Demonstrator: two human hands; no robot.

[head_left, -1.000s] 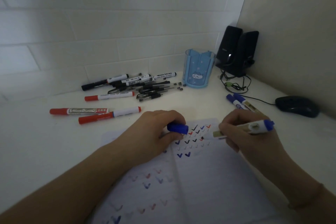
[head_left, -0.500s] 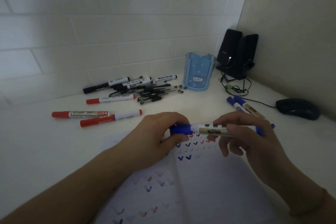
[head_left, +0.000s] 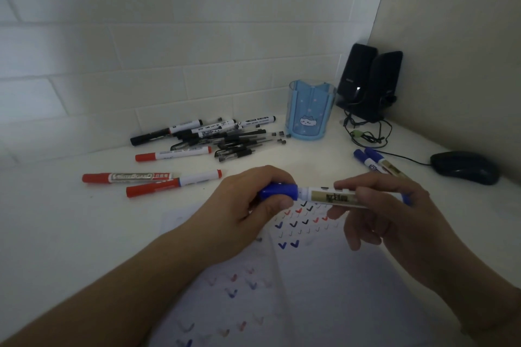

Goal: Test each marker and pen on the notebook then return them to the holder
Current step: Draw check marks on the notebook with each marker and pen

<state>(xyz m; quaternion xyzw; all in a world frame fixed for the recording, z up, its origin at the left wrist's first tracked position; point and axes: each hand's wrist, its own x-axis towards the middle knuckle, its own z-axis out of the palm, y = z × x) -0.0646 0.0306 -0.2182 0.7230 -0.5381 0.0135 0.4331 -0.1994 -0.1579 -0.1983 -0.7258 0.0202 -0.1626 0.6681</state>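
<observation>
The left hand [head_left: 248,203] grips the blue cap [head_left: 279,191] and the right hand [head_left: 394,214] pinches the marker [head_left: 332,196], held level just above the notebook [head_left: 324,276]. An unseated cap could let it dry in the holder [head_left: 310,110] beyond the notebook.

It is dim and bluish where I work; the brightest patch lies on the wall [head_left: 197,22] upper left. My wide lens bends the edges; my near forearms blur.

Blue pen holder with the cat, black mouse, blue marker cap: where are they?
Blue plastic pen holder [head_left: 308,115], head view, front wall.
Black computer mouse [head_left: 465,167], head view, top.
Blue marker cap [head_left: 282,191], head view, side.
</observation>
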